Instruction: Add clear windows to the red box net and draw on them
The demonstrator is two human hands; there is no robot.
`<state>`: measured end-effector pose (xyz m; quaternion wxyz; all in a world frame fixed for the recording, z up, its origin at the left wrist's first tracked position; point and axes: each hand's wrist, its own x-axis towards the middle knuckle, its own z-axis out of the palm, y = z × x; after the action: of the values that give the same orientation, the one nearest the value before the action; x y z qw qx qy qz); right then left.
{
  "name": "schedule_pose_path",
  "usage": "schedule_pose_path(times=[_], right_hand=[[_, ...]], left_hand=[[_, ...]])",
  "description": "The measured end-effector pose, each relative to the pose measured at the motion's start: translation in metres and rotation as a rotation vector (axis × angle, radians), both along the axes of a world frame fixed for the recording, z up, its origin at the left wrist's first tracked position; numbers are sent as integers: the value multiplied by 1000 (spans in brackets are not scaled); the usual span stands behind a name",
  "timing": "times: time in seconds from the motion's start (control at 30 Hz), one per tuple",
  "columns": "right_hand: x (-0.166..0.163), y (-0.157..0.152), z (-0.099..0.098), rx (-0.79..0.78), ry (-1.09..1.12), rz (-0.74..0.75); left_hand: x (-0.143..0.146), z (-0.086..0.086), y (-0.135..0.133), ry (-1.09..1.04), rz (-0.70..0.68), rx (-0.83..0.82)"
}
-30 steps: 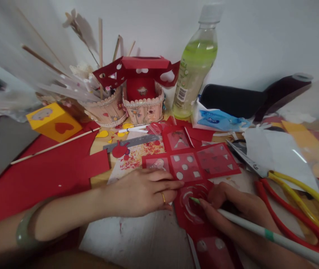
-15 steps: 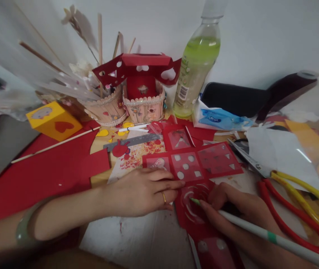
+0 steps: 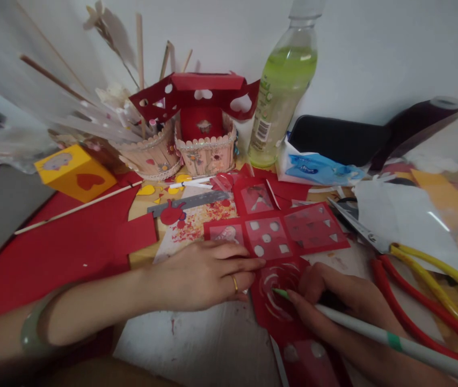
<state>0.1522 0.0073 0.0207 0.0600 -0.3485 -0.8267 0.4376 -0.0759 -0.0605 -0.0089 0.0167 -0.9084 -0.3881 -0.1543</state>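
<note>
Currently, left hand (image 3: 202, 275): is laid, slightly spread, on the red cross-shaped paper cutout (image 3: 279, 235).
Right hand (image 3: 345, 289): the white green-tipped pen-shaped tool (image 3: 357, 324) is pinched, pointed at a swirl-slit panel (image 3: 273, 307).

A pale, perhaps white wall (image 3: 220, 32) backs the table (image 3: 140, 259).

Red card (image 3: 277, 262), whitish swirl pattern (image 3: 268, 301); white pen (image 3: 353, 324), green tip (image 3: 280, 293); yellow box (image 3: 65, 173), red heart (image 3: 91, 181).
</note>
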Motion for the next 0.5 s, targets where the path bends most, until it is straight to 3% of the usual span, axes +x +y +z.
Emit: schedule_pose_path(times=[0.5], right_hand=[[2,2,1,97,42,51]], left_hand=[[0,0,-1,-5,7,-19]])
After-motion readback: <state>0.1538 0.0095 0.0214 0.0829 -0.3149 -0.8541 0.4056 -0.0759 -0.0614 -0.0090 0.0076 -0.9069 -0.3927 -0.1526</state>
